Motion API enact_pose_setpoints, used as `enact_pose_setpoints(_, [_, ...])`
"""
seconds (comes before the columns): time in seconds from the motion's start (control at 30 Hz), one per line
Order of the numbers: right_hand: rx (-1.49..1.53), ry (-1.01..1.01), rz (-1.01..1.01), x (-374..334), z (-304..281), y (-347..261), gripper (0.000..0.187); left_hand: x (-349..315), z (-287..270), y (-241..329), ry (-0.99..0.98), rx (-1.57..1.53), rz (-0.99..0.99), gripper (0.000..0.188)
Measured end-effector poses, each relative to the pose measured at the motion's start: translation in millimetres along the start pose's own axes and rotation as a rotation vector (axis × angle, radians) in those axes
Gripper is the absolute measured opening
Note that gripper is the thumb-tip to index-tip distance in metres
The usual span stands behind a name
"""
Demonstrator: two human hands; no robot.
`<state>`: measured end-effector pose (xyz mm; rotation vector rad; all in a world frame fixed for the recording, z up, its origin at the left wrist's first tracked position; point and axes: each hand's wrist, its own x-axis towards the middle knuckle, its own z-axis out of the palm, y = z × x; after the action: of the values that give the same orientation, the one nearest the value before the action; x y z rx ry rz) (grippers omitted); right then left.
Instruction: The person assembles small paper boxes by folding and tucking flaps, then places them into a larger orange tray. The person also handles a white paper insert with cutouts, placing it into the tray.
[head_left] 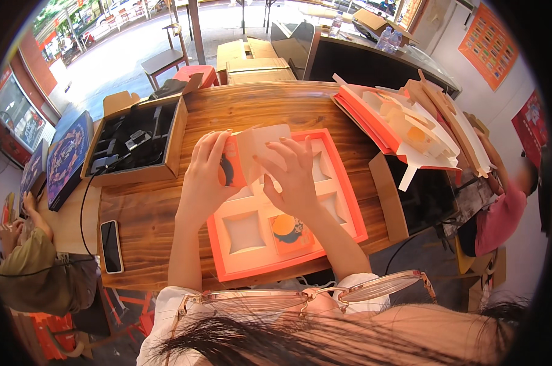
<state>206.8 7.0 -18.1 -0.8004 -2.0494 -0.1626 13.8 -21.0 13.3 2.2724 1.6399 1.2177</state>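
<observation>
A small orange cardboard box (232, 160) with a dark round print is gripped in my left hand (198, 174), fingers along its far side. Its pale flap (270, 135) stands raised to the right. My right hand (294, 183) is at that flap, fingers bent and spread, with the tips seemingly touching it and the thumb apart. Beneath both hands lies a coral-rimmed tray (353, 204) with square recesses. One near recess holds a printed orange box (288, 236); the recess left of it shows a pale hollow. My hands hide part of the tray.
On the wooden table (148, 238) are a phone (111, 246) and a cardboard box (172, 146) of dark gear with a cable. Folded orange and white packaging (404, 125) is piled at right, above another carton (389, 195). People sit at both sides.
</observation>
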Motion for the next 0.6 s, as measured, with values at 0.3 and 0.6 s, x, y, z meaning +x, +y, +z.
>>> enact_pose_setpoints(0.3, [0.112, -0.005, -0.076, -6.6, 1.5, 6.6, 0.024, 1.9, -1.8, -5.7, 0.253, 0.008, -0.053, 0.094])
enact_pose_setpoints(0.6, [0.227, 0.094, -0.021, -6.4, 2.1, 6.6, 0.03, 2.1, 1.4, -6.2, 0.222, -0.173, -0.17, 0.097])
